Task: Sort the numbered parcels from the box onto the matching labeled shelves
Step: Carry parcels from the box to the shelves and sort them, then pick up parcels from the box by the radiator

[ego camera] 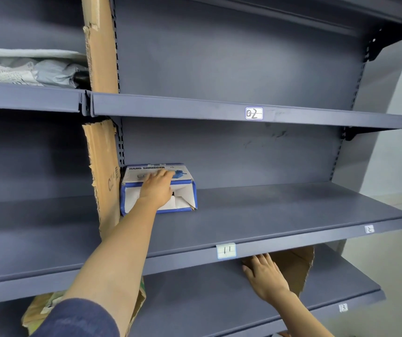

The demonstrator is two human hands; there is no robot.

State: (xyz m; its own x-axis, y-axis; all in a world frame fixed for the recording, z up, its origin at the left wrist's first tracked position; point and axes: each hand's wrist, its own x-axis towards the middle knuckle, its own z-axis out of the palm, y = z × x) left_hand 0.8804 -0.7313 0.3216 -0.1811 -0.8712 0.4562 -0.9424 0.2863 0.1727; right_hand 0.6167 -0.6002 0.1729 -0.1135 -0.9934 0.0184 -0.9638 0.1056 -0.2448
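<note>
The person's left hand lies flat, fingers straight, on top of a blue-and-white "Hand Shredder" parcel. The parcel sits at the back left of the grey shelf labelled 11, against a cardboard divider. The right hand rests open, fingers spread, on the shelf below, touching a cardboard piece. Label 02 marks the shelf above.
</note>
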